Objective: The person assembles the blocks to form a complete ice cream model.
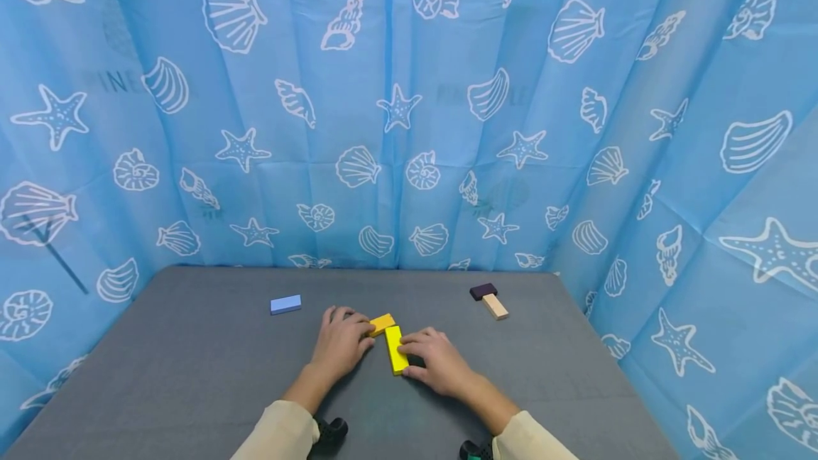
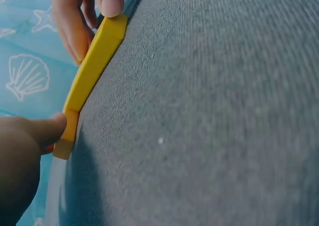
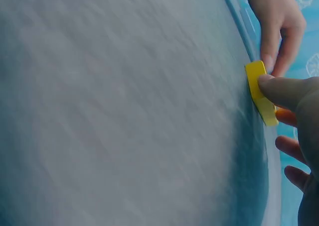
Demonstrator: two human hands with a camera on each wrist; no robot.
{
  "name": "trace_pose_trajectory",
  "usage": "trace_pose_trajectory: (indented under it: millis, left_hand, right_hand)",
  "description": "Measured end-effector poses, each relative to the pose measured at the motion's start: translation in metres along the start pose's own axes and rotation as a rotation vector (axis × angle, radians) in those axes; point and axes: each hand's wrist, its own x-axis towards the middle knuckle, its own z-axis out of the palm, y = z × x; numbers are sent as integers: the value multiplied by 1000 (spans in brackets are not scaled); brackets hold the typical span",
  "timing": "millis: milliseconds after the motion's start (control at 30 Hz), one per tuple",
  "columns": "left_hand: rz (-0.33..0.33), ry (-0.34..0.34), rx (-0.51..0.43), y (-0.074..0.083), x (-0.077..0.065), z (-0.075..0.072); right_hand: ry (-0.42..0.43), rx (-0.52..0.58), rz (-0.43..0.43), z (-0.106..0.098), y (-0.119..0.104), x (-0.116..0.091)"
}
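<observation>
Near the middle of the table, my left hand (image 1: 341, 341) pinches an orange block (image 1: 383, 323) between thumb and fingers. My right hand (image 1: 441, 363) holds a longer-looking yellow block (image 1: 393, 355) at its right side and near end. The far end of the yellow block meets the near side of the orange one, forming an angled shape. In the left wrist view, my left thumb presses the orange block (image 2: 67, 141), and the yellow block (image 2: 97, 61) runs up from it to the right hand's fingertips. In the right wrist view, the yellow block (image 3: 259, 89) lies under my right thumb.
A light blue block (image 1: 285, 304) lies on the grey cloth-covered table (image 1: 192, 375) at the back left. At the back right, a tan block (image 1: 495, 307) rests against a dark block (image 1: 483, 292). A blue seashell curtain (image 1: 396, 140) hangs behind the table.
</observation>
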Motion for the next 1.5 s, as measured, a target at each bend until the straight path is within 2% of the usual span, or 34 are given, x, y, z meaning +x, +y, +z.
trace_pose_trajectory:
  millis: [467,833,1033,1267,1500]
  left_hand:
    - [-54,-109,-126,12,4,0]
    - [-17,-117,-153,7,5,2]
    - [-21,-144,-162,3,7,2]
    - [-27,-162,-219,5,5,-1]
    - [-15,-168,-273,8,1,0]
  right_hand:
    - [54,2,-6,5,-15,-2]
    - [60,-46,72,9,-23,0]
    - [30,-37,50,7,-21,0]
    - [4,-21,28,2,-18,2]
    - [10,-29,14,3,-15,3]
